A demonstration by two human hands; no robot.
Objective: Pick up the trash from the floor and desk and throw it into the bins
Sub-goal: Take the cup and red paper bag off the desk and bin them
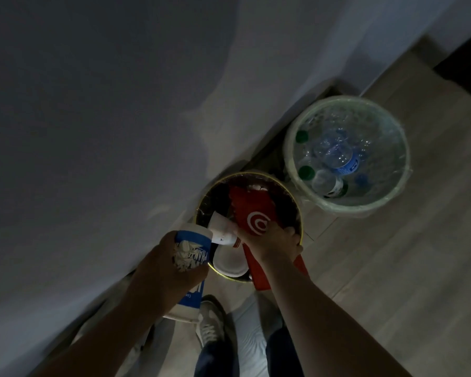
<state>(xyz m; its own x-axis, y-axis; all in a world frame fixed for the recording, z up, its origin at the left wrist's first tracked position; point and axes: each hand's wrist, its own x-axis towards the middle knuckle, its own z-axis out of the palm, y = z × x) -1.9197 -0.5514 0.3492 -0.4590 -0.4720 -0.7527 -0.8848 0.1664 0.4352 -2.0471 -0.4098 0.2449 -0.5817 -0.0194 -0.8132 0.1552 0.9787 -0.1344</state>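
A red carton point(256, 213) with a white spiral mark lies tilted across the mouth of the dark bin point(297, 213), its upper end inside among other trash and its lower end sticking out over the near rim. The right hand point(272, 238) is closed around the carton at the rim, fingers wrapped over its far edge. Just left of that hand, a small white paper cup point(220, 227) lies on its side in the bin, touching the carton, and a white lidded cup point(230, 263) sits below it inside the near rim.

The left hand point(169, 262) is clamped around a tall blue and white cup point(192, 257), held tilted with its open top at the bin's left rim. Whether crumpled paper fills it or that is printed on its side cannot be told in the dim light.

The dark bin has a thin yellow rim and stands against a pale wall point(106, 104). Just beside it to the right, near but apart, stands a second bin point(346, 153) lined with a clear bag, holding clear plastic bottles point(337, 156) with green and blue caps. Both bins stand on a light wooden floor point(405, 254). Below the hands, a light sneaker point(210, 322) and dark trouser legs show at the bottom edge.
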